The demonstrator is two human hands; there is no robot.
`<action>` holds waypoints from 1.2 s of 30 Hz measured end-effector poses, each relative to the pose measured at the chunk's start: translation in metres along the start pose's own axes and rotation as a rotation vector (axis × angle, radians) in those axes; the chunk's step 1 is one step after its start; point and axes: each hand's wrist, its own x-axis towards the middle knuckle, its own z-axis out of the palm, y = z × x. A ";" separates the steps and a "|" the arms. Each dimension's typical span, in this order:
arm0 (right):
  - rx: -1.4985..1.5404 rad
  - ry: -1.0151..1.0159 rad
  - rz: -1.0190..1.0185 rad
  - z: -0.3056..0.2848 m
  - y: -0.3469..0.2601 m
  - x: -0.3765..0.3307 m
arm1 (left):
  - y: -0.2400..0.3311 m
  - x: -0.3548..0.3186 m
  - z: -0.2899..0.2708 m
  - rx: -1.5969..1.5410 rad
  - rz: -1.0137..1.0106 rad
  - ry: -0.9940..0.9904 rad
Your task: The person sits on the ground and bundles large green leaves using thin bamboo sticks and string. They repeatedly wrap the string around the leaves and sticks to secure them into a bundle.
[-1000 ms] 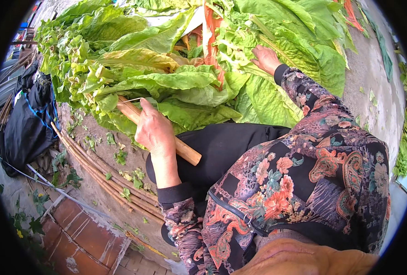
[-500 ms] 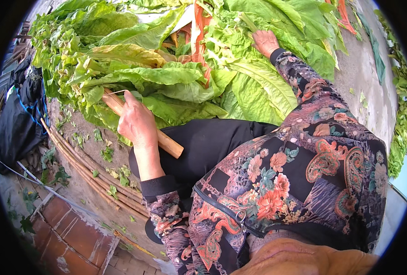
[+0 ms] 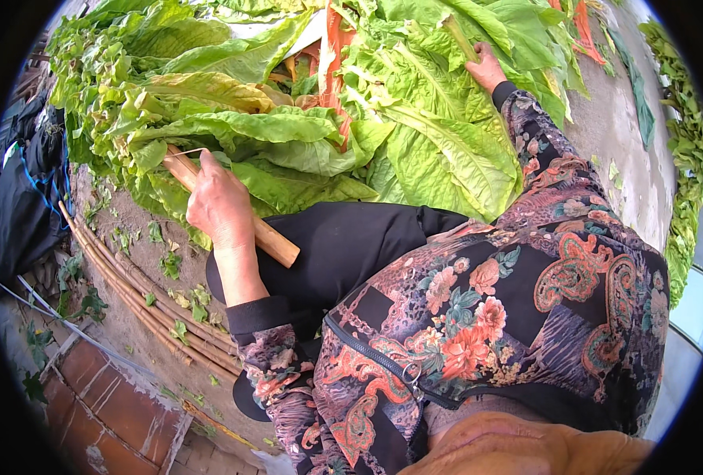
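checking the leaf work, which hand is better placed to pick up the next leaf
Right, probably. The right hand already rests on the green leaf pile, while the left hand is wrapped around a wooden stick.

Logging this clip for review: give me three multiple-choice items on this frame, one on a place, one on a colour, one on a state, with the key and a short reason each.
1. Where is the right hand?
A. on the green leaves far ahead
B. on the brick paving
C. on the lap

2. What colour is the stick in the left hand?
A. blue
B. light brown
C. white

3. How does the left hand stand to the stick?
A. hovering apart from it
B. closed around it
C. flat on the ground beside it

Key:
1 A, the right hand rests on the pile of leaves at the top of the picture.
2 B, the bare end that sticks out below the hand is pale brown wood.
3 B, the fingers wrap the stick, which runs on under the leaves.
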 end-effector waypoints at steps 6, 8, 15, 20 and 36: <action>-0.767 -0.251 -0.310 -0.050 -0.116 0.009 | -0.006 -0.002 -0.002 0.058 -0.005 0.010; -0.782 -0.360 -0.419 -0.039 -0.144 0.007 | -0.004 -0.001 0.000 0.047 -0.002 0.028; -0.671 -0.478 -0.378 0.116 -0.101 -0.072 | 0.003 0.003 0.004 -0.023 -0.050 -0.025; -0.489 -0.396 -0.536 0.113 -0.087 -0.084 | -0.010 -0.002 -0.005 -0.043 -0.054 -0.019; -0.043 -0.423 -1.167 0.072 -0.483 -0.050 | -0.011 0.031 -0.086 -0.727 0.086 0.096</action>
